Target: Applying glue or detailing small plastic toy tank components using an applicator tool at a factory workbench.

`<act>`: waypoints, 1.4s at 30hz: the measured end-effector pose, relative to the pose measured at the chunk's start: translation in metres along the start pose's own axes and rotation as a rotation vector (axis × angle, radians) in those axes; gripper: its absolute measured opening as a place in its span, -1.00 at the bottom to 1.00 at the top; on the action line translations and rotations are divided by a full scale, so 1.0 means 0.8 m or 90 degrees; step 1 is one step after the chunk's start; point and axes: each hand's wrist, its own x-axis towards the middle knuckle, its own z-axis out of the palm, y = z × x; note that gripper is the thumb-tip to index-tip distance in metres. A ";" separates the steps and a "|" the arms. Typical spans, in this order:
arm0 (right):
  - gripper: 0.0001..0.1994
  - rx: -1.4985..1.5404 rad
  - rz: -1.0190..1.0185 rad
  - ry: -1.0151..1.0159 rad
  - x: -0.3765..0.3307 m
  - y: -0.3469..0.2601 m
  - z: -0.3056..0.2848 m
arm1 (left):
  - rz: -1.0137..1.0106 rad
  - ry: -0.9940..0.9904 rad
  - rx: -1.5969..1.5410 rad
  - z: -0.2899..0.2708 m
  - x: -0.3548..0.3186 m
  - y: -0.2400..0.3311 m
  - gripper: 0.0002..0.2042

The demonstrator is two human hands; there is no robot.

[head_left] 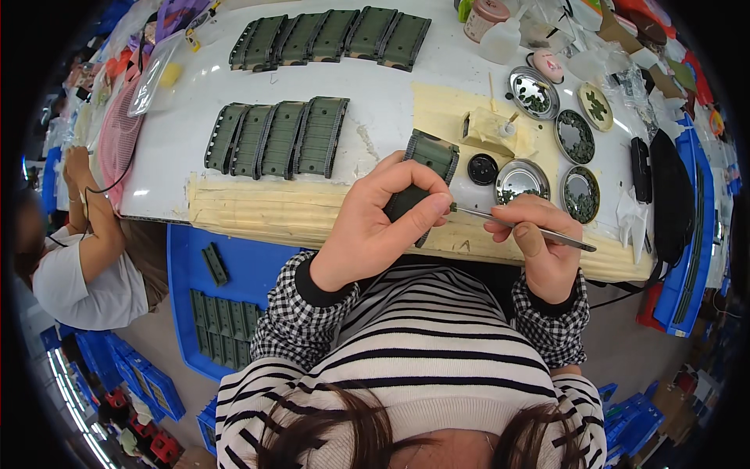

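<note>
The green panel (432,153) is near the centre of the frame, held over the front edge of the worktop (178,160). The left hand (375,223) is wrapped around it from the left, with the thumb and forefinger brought close together across its face, so the lower part of the panel is mostly covered. The right hand (551,250), right of the centre, is closed in a pinch on a thin metal tool (569,239), which points to the left. At its tip there is a small green piece (453,207); I cannot tell whether the tool or the left fingers grip it.

By its look, the panel should be light and rather stiff, probably moulded plastic, with ribs which give some grip. I judge that the long side edges are the best place to take hold, because there the fingers leave the face free. The small piece looks very light and easy to drop, so a gentle pinch suits it better than a hard one.

Just right of the panel stand a black cup (482,169) and a round metal dish (520,175). Four similar panels (276,141) lie in a row at the upper left.
</note>
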 end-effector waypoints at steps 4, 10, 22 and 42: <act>-0.80 -0.044 -0.013 -0.021 0.003 -0.003 -0.001 | 0.032 -0.004 0.062 -0.004 0.000 -0.002 -0.90; -0.81 -0.029 -0.006 -0.029 0.004 -0.014 -0.009 | 0.068 -0.036 0.128 -0.008 0.000 0.000 -0.92; -0.77 -0.024 0.082 -0.080 0.017 -0.037 -0.014 | 0.095 -0.090 0.250 -0.009 -0.002 0.010 -0.93; -0.76 -0.083 0.075 -0.169 0.034 -0.042 -0.011 | 0.104 -0.131 0.287 -0.008 -0.002 0.010 -0.93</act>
